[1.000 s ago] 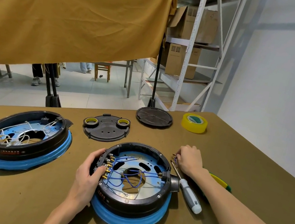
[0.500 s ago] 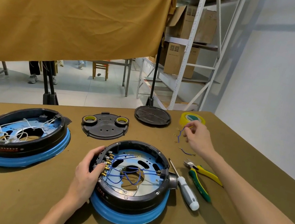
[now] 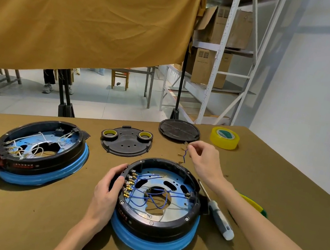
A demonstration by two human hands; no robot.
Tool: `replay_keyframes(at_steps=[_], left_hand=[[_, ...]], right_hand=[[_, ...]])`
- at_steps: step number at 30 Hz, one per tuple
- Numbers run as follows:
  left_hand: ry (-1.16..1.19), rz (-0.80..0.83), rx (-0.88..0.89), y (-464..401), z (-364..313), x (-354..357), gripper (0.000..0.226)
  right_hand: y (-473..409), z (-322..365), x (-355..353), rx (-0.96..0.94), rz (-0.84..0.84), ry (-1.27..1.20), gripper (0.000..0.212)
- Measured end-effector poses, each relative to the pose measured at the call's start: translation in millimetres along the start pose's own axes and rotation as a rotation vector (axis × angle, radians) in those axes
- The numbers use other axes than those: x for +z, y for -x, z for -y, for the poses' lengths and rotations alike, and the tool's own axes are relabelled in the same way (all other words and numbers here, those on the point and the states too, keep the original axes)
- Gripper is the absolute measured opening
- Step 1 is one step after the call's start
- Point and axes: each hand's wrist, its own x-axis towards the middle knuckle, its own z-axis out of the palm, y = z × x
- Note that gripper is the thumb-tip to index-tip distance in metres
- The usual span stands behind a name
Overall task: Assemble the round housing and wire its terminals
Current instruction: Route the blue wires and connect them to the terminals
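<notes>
A round black housing [image 3: 164,226] on a blue base sits in front of me, with blue wires running to brass terminals on its left inner wall. My left hand [image 3: 107,189] grips the housing's left rim, thumb curled over the edge. Above the table behind the housing, my right hand [image 3: 203,160] pinches a short blue wire [image 3: 184,155] with brass end lugs that dangles from the fingertips.
A second housing [image 3: 40,151] with white wires lies at the left. A black cover plate [image 3: 126,142] carrying two tape rolls, a round black disc [image 3: 179,130] and a yellow tape roll [image 3: 224,138] lie behind. A screwdriver [image 3: 218,217] and green-yellow pliers [image 3: 253,205] lie to the right.
My right hand left the screwdriver area, rose toward the back with a blue wire, then came slightly back toward the housing. The left hand stayed on the rim.
</notes>
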Motion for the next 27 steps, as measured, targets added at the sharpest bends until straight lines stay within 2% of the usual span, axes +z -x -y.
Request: replay_keyframes(at_steps=[3,5,9,14,16,19,21,24,27], left_hand=[[0.01,-0.021,-0.005,-1,-2,0,0.054],[0.001,-0.026,-0.002,-1,-2,1,0.054],[-0.012,-0.039,0.007,1,-4,1,0.054],[-0.078,-0.188,0.167,9,-13,5,0.042],[-0.125,-0.197,0.181,8,-19,5,0.037],[-0.191,-0.115,0.121,-1,-32,5,0.018],[-0.143,-0.067,0.119,-7,-41,1,0.007],[-0.122,0.007,0.094,-14,-55,-12,0.007],[-0.24,0.141,0.043,-22,-63,-28,0.01]], right_hand=[[10,39,9,-0.131,-0.011,-0.122,0.013],[15,58,13,-0.126,0.062,-0.22,0.013],[25,75,24,0.15,0.43,-0.526,0.012],[34,75,37,0.348,0.52,-0.641,0.015],[34,75,39,0.406,0.529,-0.705,0.014],[33,77,39,0.447,0.536,-0.812,0.014],[31,78,37,0.443,0.542,-0.841,0.014],[28,80,33,0.368,0.547,-0.786,0.013],[25,81,29,0.294,0.529,-0.696,0.012]])
